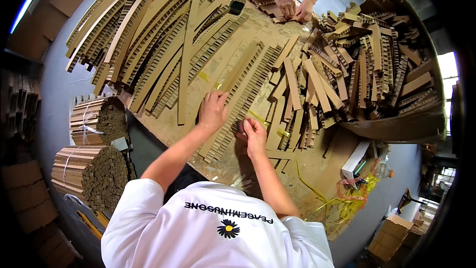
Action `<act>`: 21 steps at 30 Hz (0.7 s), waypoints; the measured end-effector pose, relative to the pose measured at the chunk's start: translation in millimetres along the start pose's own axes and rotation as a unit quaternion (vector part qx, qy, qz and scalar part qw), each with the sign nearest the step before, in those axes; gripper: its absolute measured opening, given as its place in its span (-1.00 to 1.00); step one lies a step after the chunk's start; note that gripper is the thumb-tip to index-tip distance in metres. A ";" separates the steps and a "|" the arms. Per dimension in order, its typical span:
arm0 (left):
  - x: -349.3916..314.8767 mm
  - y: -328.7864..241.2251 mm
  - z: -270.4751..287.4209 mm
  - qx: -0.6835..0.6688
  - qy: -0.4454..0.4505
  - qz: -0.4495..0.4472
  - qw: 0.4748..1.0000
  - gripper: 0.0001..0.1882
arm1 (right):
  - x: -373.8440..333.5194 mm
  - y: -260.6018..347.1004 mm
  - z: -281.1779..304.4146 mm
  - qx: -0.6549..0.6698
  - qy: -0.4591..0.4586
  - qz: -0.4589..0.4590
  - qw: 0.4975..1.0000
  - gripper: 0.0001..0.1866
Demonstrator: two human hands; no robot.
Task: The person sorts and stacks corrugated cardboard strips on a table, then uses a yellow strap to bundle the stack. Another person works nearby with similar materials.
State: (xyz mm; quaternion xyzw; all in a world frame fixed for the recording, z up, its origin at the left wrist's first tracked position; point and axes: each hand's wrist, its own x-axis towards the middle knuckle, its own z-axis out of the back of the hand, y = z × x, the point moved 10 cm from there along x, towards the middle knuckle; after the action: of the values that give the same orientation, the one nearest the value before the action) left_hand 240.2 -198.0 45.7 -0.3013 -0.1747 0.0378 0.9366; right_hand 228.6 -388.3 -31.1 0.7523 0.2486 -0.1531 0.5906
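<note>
Two long honeycomb cardboard strips lie side by side on the worktable in front of me. My left hand (213,111) is at the near end of the left honeycomb cardboard strip (243,67), its fingers bent together over it. The right honeycomb cardboard strip (253,82) shows its ridged side and runs between my hands. My right hand (256,138) pinches a small dark block (241,127) beside that strip. The block's exact kind cannot be made out. Yellow strapping (258,117) passes under the short pieces just beyond my right hand.
Long cardboard strips (148,34) cover the table's left. Short cut pieces (310,89) heap on the right, by a large full carton (396,128). Across the table a co-worker's hands (295,10) handle pieces. Tied bundles (74,168) stand at left; tangled yellow strapping (347,203) lies near right.
</note>
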 end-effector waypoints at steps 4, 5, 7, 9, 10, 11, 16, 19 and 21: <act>-14.4 -19.1 5.3 0.054 0.021 -0.015 0.998 -0.45 | -16.9 -7.0 6.3 -0.029 0.021 -0.030 0.999 -0.86; -20.6 -19.8 -1.6 0.068 0.041 -0.025 0.997 -0.44 | -21.5 -12.8 10.4 -0.039 0.022 -0.029 0.999 -0.86; -31.5 -22.7 -14.4 0.095 0.078 -0.049 0.991 -0.42 | -25.5 -19.9 23.0 -0.097 0.016 0.009 0.995 -0.86; -26.8 -13.7 -10.5 0.082 0.056 -0.015 0.995 -0.43 | -31.4 -24.3 33.8 -0.112 0.008 0.026 0.993 -0.86; -22.6 -8.8 -8.4 0.075 0.045 0.002 0.996 -0.43 | -35.4 -25.3 36.8 -0.098 0.005 0.024 0.995 -0.86; -18.9 -8.7 -7.5 0.076 0.038 -0.004 0.996 -0.44 | -39.4 -25.9 40.5 -0.085 0.002 0.022 0.996 -0.86; -17.5 -2.5 -0.8 0.121 0.026 -0.021 0.992 -0.52 | -61.7 -19.2 58.9 -0.076 -0.016 0.012 0.997 -0.86; -13.9 5.6 -0.9 0.155 0.064 0.000 0.986 -0.56 | -69.9 -18.7 65.7 -0.059 -0.030 0.016 0.998 -0.85; -10.7 -5.3 7.7 0.164 0.040 -0.023 0.985 -0.60 | -75.8 -20.1 66.3 -0.014 -0.031 0.027 0.999 -0.85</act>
State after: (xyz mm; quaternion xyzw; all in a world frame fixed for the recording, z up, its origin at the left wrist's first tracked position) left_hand 227.4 -199.9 51.3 -0.1408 -0.1357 0.0320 0.9802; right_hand 158.8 -463.3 -24.6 0.7452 0.2115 -0.1568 0.6127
